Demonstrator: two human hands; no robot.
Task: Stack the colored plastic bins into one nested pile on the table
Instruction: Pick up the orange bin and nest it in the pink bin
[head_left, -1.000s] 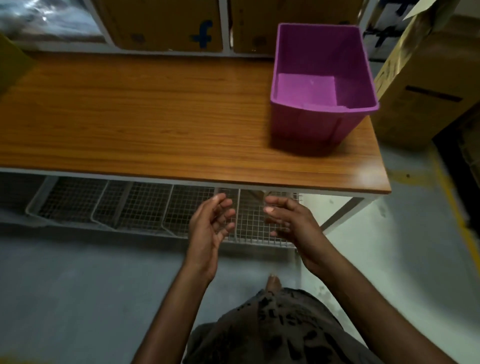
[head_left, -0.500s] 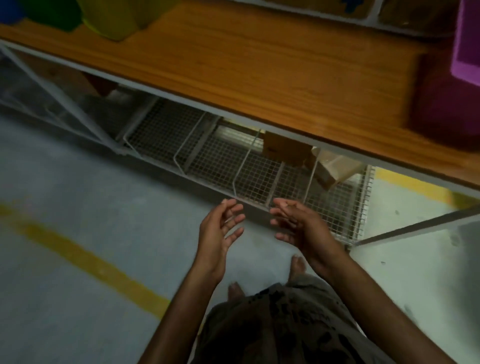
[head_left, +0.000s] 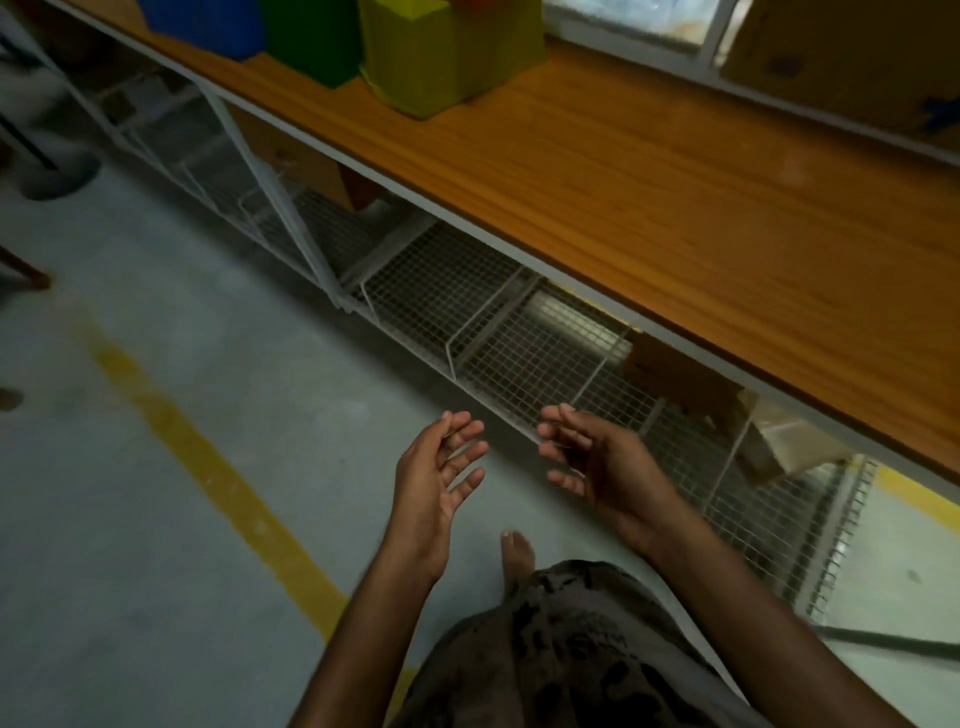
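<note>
Three coloured bins stand in a row at the far left of the wooden table (head_left: 649, 171): a blue bin (head_left: 208, 23), a green bin (head_left: 311, 39) and a yellow-green bin (head_left: 441, 57), all cut off by the top edge. Something orange (head_left: 470, 4) peeks up behind the yellow-green bin. My left hand (head_left: 434, 483) and my right hand (head_left: 597, 467) hover below the table's front edge, palms facing each other, fingers relaxed, holding nothing. The purple bin is out of view.
Wire mesh baskets (head_left: 467, 312) hang under the table, with cardboard pieces (head_left: 685, 379) in them. A cardboard box (head_left: 841, 57) leans at the back right. A yellow line (head_left: 208, 467) crosses the concrete floor. My bare foot (head_left: 517, 551) shows below the hands.
My view has swung left along the table: the purple bin has left the frame and the blue, green and yellow-green bins have come in. Both hands stay empty, in the same pose.
</note>
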